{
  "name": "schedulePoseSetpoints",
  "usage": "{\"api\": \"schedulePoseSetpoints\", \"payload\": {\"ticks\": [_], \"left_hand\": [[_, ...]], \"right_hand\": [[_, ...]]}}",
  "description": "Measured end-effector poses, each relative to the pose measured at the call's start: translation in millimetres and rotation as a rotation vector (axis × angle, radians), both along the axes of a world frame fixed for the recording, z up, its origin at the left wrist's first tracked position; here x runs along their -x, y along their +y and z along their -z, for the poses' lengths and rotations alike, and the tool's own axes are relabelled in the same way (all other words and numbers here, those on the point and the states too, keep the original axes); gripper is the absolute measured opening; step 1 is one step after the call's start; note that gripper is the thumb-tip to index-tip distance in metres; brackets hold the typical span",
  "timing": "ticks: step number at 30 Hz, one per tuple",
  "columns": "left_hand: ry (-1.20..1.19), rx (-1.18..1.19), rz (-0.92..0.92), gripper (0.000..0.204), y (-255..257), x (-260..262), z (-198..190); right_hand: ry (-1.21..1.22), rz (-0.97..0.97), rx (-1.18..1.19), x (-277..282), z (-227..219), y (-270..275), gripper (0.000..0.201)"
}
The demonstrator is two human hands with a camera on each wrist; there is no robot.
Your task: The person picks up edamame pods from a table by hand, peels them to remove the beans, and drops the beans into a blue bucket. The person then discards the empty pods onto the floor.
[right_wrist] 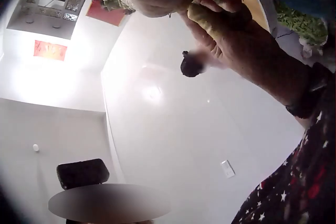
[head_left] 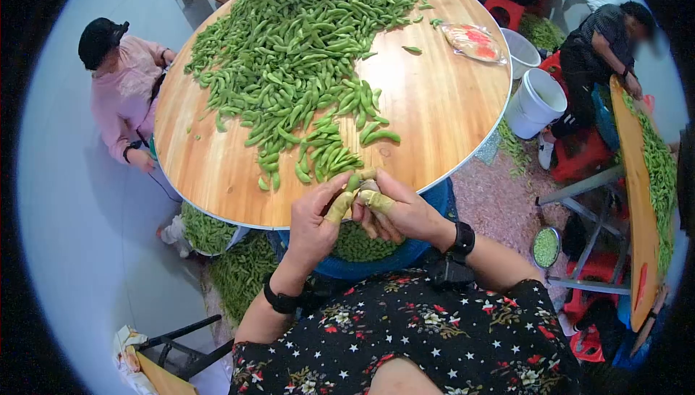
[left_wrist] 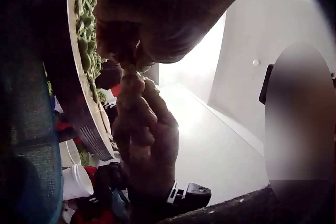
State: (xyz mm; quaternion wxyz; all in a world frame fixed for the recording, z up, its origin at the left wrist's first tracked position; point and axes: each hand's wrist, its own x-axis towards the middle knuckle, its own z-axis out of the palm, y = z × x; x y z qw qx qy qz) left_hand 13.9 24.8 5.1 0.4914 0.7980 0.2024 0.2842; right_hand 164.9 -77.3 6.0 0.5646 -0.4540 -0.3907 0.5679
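Observation:
Both hands meet just off the near edge of a round wooden table (head_left: 449, 105), over a blue tub (head_left: 427, 210) of green beans. The left hand (head_left: 313, 215) pinches a green soybean pod (head_left: 352, 182) between thumb and fingers. Against the pod's other side, the right hand (head_left: 409, 215) has its thumb and curled fingers. Yellowish coverings wrap both thumbs and the right index finger. A large heap of soybean pods (head_left: 304, 48) spreads over the table, its near end close to the fingertips. In both wrist views the hands' own fingers largely hide the pod.
A clear packet (head_left: 474, 42) lies at the table's right. White buckets (head_left: 536, 102) stand beyond that edge. A person in pink (head_left: 127, 98) is at the left; another person (head_left: 601, 55) works at a second table (head_left: 628, 200) on the right. A bowl of beans (head_left: 546, 247) sits on the floor.

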Motion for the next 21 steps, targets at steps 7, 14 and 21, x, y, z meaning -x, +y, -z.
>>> {"api": "schedulePoseSetpoints", "payload": {"ticks": [7,14,21], "left_hand": [[-0.062,-0.089,-0.017,0.034,-4,-5,-2],[-0.049,-0.229,0.016,0.035,-8,0,-13],[-0.058,0.464,0.182,0.041,-13,11,-8]], "right_hand": [[0.056,-0.010,-0.036,1,-3,-2,0.024],[-0.056,0.002,-0.008,1,-15,-9,0.024],[0.348,-0.150,0.130,-2,-15,-16,0.017]]}}
